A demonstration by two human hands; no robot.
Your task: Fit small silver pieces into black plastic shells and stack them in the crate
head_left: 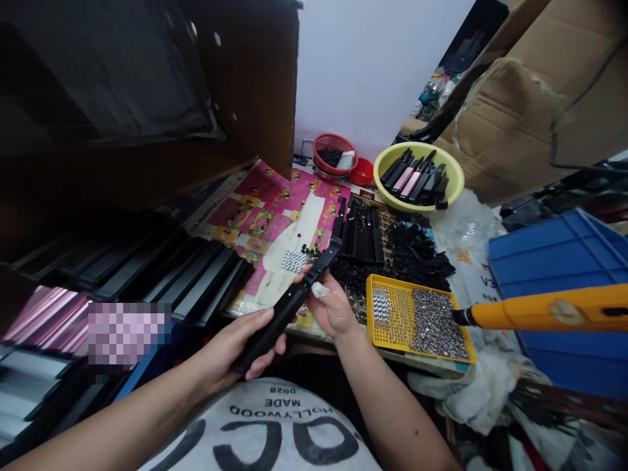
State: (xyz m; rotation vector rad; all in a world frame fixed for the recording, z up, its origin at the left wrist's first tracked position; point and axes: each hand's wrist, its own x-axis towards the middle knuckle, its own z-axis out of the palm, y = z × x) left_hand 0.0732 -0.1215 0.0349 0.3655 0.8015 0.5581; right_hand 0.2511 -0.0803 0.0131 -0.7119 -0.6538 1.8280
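Head view, left hand, right hand, both holding black bar

The long part is black, the tray yellow, the table cover patterned pink.

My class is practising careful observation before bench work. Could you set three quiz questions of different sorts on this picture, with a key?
1. Which container holds a heap of small silvery pieces?
A) the red basket
B) the yellow tray
C) the yellow bowl

2. True or false: the right hand is gripping the orange tool.

3. Fill in the colour: the yellow bowl holds black pieces and some ______ ones.

Key:
1. B
2. False; it is at the long black piece, which the left hand also grips.
3. pink
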